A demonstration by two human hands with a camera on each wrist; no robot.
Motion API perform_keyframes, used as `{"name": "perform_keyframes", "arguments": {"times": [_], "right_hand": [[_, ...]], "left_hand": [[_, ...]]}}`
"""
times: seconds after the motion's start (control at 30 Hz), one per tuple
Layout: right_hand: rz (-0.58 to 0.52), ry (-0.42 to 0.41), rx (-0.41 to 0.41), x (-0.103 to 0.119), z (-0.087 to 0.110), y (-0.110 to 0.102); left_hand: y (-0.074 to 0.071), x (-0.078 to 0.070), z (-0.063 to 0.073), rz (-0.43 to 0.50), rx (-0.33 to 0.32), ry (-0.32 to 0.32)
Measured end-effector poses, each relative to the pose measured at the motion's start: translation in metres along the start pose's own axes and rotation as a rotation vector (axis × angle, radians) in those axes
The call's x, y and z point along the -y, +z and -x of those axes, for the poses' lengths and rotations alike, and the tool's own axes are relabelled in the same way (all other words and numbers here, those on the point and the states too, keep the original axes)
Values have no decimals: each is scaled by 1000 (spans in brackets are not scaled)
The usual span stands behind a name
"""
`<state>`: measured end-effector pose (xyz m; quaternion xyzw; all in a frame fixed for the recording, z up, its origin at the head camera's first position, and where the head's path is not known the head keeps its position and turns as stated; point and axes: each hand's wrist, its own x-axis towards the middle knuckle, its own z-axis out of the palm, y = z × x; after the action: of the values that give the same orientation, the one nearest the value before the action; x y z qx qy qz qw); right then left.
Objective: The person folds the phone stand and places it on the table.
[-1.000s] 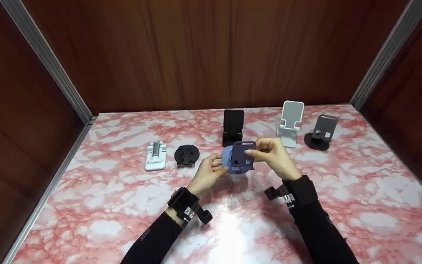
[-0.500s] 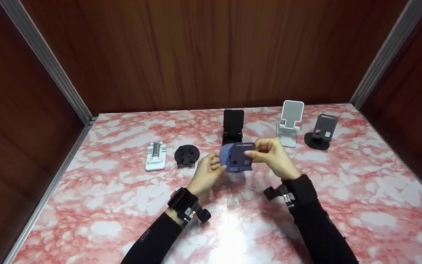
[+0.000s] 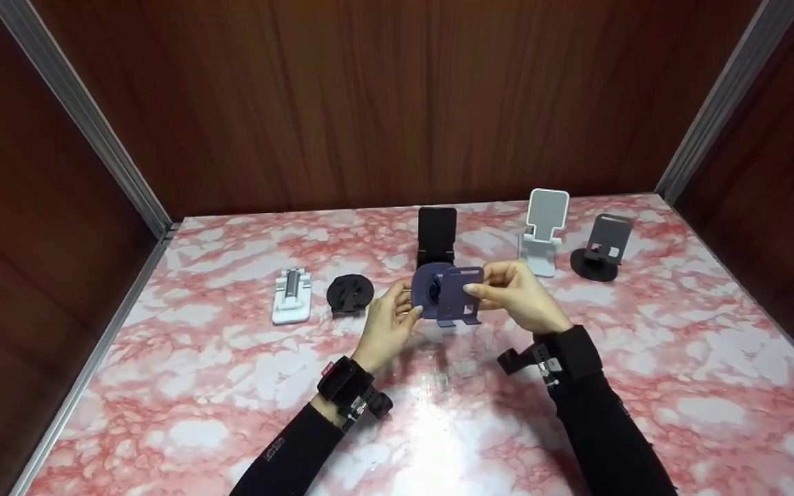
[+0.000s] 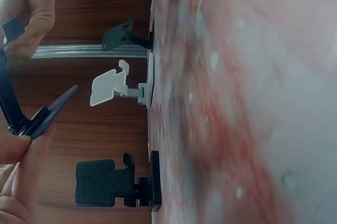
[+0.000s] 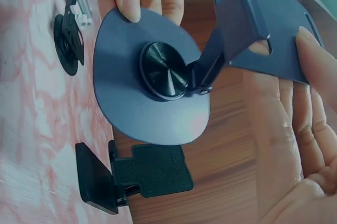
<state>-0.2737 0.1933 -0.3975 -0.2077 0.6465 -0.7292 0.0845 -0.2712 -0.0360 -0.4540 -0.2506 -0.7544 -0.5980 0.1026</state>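
Note:
Above the table, both hands hold a purple-blue phone stand [image 3: 461,296]. Its rounded base [image 5: 124,84] is pinched at the edge by my left hand [image 3: 389,320], thumb in front. My right hand [image 3: 521,296] pinches the slotted phone plate [image 5: 284,29] between thumb and fingers. In the right wrist view, a hinged arm and a shiny dark round pivot [image 5: 164,71] join plate and base, with the plate swung away from the base. Seen from the left wrist, plate and base spread in a V. A black phone stand [image 3: 437,234] stands just behind, its lower part hidden.
A white folded phone stand [image 3: 291,297] and a round black folded one [image 3: 350,294] lie to the left. An upright white stand [image 3: 545,231] and a dark grey stand on a round base [image 3: 604,246] stand at the back right. Wood panels [image 3: 397,103] enclose the marbled table [image 3: 197,386].
The purple-blue stand has turned in my hands. Its base now faces more sideways, and the gap between base and plate shows wider. Both hands keep their grip.

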Motion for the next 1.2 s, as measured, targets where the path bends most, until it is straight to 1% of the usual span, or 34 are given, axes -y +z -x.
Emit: {"name": "perform_keyframes", "arguments": {"times": [0.1,0.27,0.47,0.6,0.7,0.83,1.0,1.2], "right_hand": [[-35,46,22,-2,0,-1],[-89,114,25,-5,-1,-1],[-106,180,18,-7,-1,1],[-126,174,12,-9,-1,2],[-132,149,14,-10,-1,2],[-121,140,14,-13,-1,3],[-99,177,11,-15,-2,1],[-113,213,45,-16,-3,-1]], "left_hand": [[0,-1,1,-45,-5,42],[-1,-2,0,-90,-24,108],[-3,-3,0,-137,-53,169],[-4,-3,0,-162,-74,225],[-5,-3,0,-163,-86,258],[-6,-1,-1,-165,-92,284],[-5,0,0,-199,-81,314],[-6,-2,0,-243,-80,364]]}}
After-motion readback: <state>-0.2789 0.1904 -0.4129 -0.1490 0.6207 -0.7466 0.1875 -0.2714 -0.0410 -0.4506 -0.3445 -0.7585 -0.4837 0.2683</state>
